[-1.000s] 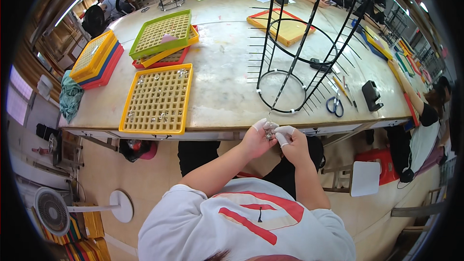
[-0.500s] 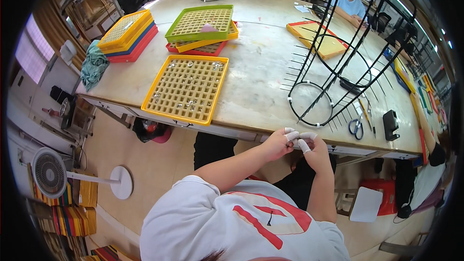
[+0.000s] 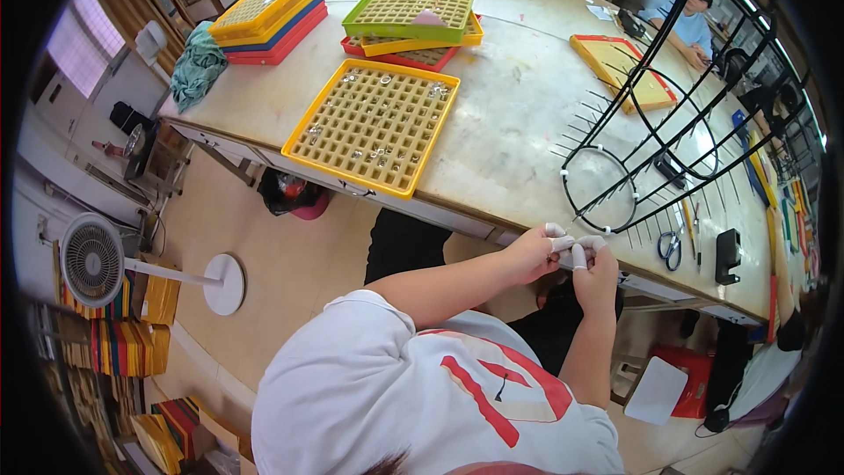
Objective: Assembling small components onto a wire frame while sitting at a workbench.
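At the table's front edge my left hand (image 3: 533, 255) and my right hand (image 3: 595, 273) meet, with white covers on several fingertips. The fingers of both are pinched together. What lies between them is too small to make out. Just beyond stands a black wire rack (image 3: 635, 123) with rings and rows of thin prongs. Left of my hands, a yellow tray (image 3: 303, 151) divided into small square cells holds several small shiny metal pieces, which look like rings, in some cells.
Behind that tray sit stacked trays, a green tray (image 3: 356, 25) on top. A yellow stack (image 3: 255, 28) and a teal cloth (image 3: 195, 68) are at far left. Scissors (image 3: 670, 255) and a black tape dispenser (image 3: 727, 257) lie right. A co-worker (image 3: 690, 26) sits across. A white fan (image 3: 92, 259) stands left.
My view has shifted, so the table and trays appear farther right and most of them higher. Both hands stay together at the table edge, fingers still pinched.
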Available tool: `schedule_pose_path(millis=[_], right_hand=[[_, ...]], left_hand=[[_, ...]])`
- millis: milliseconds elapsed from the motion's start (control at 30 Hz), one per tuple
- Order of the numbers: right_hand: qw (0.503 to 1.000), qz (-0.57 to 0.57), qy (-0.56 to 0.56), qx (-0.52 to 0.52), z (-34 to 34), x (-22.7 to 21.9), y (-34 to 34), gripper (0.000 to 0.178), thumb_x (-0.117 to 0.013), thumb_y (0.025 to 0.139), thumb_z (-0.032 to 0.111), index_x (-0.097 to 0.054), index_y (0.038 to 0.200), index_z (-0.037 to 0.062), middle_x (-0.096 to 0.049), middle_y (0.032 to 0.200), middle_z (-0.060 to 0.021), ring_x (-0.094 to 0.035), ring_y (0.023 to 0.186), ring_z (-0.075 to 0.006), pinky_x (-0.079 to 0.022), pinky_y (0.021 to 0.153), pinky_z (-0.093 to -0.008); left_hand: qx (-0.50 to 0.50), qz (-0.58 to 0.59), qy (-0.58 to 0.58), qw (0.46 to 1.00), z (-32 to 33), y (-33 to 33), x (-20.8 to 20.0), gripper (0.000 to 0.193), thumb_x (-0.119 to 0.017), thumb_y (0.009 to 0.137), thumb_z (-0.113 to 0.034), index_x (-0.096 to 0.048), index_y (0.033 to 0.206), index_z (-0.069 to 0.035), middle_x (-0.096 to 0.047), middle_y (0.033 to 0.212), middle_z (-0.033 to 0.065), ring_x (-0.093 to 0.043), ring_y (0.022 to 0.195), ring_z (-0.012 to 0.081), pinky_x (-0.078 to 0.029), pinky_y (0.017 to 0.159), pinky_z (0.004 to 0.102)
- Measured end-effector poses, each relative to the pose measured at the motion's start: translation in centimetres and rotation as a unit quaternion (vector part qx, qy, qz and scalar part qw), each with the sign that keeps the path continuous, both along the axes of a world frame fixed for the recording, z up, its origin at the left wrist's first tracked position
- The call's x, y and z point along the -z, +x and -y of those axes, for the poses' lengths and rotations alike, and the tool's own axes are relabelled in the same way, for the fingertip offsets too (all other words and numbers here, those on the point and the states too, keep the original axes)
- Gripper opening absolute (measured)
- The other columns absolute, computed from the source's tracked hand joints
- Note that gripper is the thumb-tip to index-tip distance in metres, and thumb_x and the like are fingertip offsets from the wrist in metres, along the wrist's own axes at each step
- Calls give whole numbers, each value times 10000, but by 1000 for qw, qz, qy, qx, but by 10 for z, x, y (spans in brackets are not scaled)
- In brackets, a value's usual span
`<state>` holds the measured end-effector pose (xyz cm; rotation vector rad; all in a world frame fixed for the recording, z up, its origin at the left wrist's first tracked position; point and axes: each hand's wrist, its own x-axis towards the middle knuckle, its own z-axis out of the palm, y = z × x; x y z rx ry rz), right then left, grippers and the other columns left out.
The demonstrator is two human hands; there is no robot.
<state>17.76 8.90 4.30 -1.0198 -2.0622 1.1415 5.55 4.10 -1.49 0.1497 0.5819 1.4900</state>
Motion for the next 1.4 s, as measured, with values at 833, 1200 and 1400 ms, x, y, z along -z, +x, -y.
schedule_pose_path(millis=[833, 1200, 1400], right_hand=[[996, -77, -43, -11, -9, 12, 10, 80, -572, 798, 68, -581, 852, 10, -603, 651, -32, -491, 534, -73, -404, 519, -221], [998, 51, 16, 34, -9, 0, 10, 124, -593, 774, 108, -612, 883, 52, -609, 680, -89, -554, 566, -136, -441, 558, -250], [1000, 15, 21, 0, -7, 5, 8, 142, -597, 776, 91, -617, 911, 48, -626, 736, -91, -600, 652, -148, -465, 608, -255]], left_hand=[[62, 76, -52, 994, -7, -14, -18, 145, -502, 840, -165, -525, 939, -61, -524, 812, 41, -478, 702, 130, -433, 666, 260], [-27, -51, -57, 997, -8, 0, -7, 138, -456, 909, -161, -529, 912, -44, -524, 743, 26, -454, 642, 97, -416, 608, 231], [-90, -134, -9, 987, -9, 6, 3, 135, -444, 913, -145, -531, 883, -46, -531, 746, 24, -452, 625, 79, -416, 595, 223]])
